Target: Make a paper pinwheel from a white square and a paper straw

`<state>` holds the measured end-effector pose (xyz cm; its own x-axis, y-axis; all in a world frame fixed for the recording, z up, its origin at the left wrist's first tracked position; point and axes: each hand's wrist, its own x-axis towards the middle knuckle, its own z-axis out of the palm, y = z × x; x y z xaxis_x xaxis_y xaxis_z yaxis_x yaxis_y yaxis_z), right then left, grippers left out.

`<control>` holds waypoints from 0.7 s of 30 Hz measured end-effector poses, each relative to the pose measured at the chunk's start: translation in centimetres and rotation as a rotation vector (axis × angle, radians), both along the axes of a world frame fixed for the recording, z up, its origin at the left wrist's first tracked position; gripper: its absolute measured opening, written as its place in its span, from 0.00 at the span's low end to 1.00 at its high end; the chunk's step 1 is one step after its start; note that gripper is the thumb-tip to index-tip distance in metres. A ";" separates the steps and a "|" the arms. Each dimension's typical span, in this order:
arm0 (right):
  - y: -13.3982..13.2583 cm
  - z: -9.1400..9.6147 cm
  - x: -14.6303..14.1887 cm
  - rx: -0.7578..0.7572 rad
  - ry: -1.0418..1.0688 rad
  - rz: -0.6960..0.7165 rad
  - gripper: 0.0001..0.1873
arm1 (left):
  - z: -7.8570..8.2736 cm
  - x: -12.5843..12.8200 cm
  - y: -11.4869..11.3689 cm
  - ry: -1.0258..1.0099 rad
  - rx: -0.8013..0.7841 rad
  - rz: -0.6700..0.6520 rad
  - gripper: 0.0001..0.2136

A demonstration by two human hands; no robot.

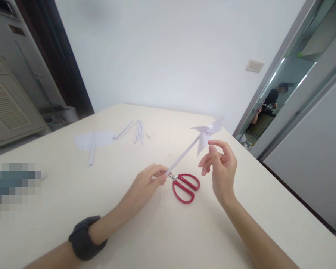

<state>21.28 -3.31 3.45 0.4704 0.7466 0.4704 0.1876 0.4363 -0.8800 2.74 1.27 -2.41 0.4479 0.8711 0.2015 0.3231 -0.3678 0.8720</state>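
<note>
A white desk [145,239] runs back to the wall [156,56]. Above it, nearer the right edge than the left, a paper pinwheel [205,133] tilts toward the far right corner. The left hand [151,176] pinches the lower end of its stick [183,155]; the right hand [223,168] curls its fingers loosely by the blades, touching or not I can't tell. Red scissors [184,187] lie below; a wide stretch of desktop separates them from the paper rolls [139,131] toward the far edge.
</note>
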 end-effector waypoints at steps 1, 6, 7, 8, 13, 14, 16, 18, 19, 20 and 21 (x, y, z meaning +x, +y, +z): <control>0.0 -0.1 0.0 -0.007 0.011 0.020 0.08 | 0.1 0.0 0.0 -0.006 0.001 0.002 0.10; 0.5 -0.9 0.3 -0.030 0.114 0.135 0.11 | 0.4 0.0 -0.2 -0.024 -0.009 0.026 0.08; 0.6 -1.1 0.5 -0.036 0.150 0.165 0.11 | 0.4 0.0 -0.2 -0.025 -0.017 0.031 0.07; 0.7 -1.2 0.6 -0.040 0.188 0.199 0.10 | 0.4 0.0 -0.2 -0.025 -0.023 0.034 0.07; 1.1 -1.6 1.0 -0.016 0.348 0.379 0.15 | 0.3 0.0 -0.2 -0.027 -0.015 0.027 0.06; 1.2 -1.6 1.0 -0.009 0.372 0.408 0.16 | 0.3 0.0 -0.2 -0.024 -0.015 0.023 0.06; 1.2 -1.5 1.1 0.001 0.410 0.446 0.18 | 0.3 0.0 -0.2 -0.021 -0.018 0.018 0.05; 1.3 -1.5 1.1 0.001 0.426 0.453 0.19 | 0.3 0.0 -0.2 -0.027 -0.019 0.016 0.06; 1.3 -1.5 1.1 -0.002 0.427 0.446 0.20 | 0.3 0.0 -0.1 -0.033 -0.021 0.017 0.06; 1.3 -1.5 1.2 -0.009 0.425 0.437 0.20 | 0.3 0.0 -0.1 -0.040 -0.021 0.019 0.06; 1.4 -1.5 1.2 -0.015 0.423 0.430 0.19 | 0.3 0.0 -0.1 -0.045 -0.021 0.018 0.06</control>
<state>22.51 -1.92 1.97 0.2687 0.9166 0.2961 -0.3701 0.3821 -0.8468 2.79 1.16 -2.12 0.4228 0.8833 0.2028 0.2898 -0.3438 0.8932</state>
